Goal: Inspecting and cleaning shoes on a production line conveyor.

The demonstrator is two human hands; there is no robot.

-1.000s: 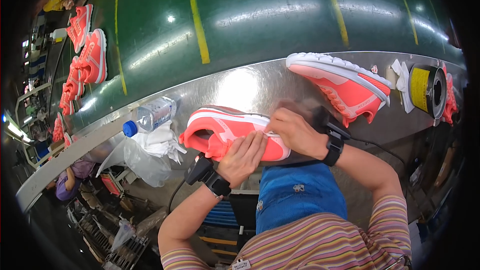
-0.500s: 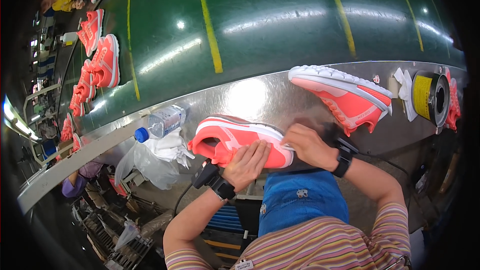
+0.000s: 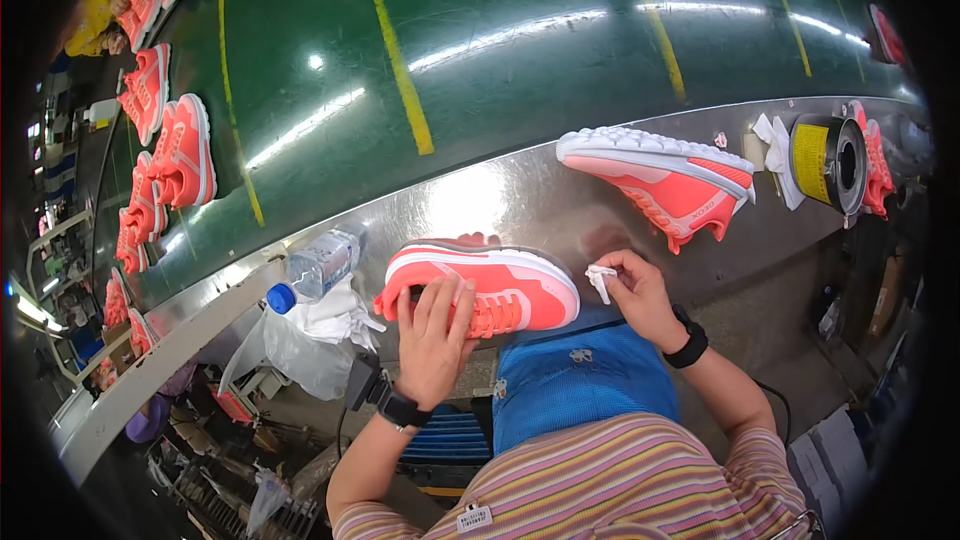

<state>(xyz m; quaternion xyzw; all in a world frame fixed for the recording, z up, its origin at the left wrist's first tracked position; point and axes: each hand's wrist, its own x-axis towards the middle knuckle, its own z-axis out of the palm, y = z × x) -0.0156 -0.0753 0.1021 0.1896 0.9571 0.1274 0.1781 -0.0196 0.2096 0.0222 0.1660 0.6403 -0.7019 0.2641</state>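
A coral sneaker [image 3: 545, 292] with a white sole lies on its side at the metal ledge in front of me, laces toward my body. My left hand [image 3: 432, 340] grips it near the ankle opening, fingers bent over the collar and tongue. To the right of the toe, apart from the shoe, my right hand [image 3: 640, 295] pinches a small crumpled white cloth [image 3: 600, 280] between thumb and fingers. A second coral sneaker [image 3: 680, 195] rests farther right on the ledge, its white sole turned up toward the belt.
Beyond the metal ledge [image 3: 540, 190] runs a green conveyor belt [image 3: 520, 70] carrying several coral sneakers [image 3: 185, 155] at left. A water bottle [image 3: 325, 265] and white cloths [image 3: 335, 315] lie left of my shoe. A yellow-labelled can [image 3: 815, 162] stands right. A person in yellow [image 3: 95, 10] is far left.
My right hand has left the shoe's toe, moving right with the cloth. My left hand has shifted from the shoe's side to its ankle opening. The shoe has rolled, and its laces now show.
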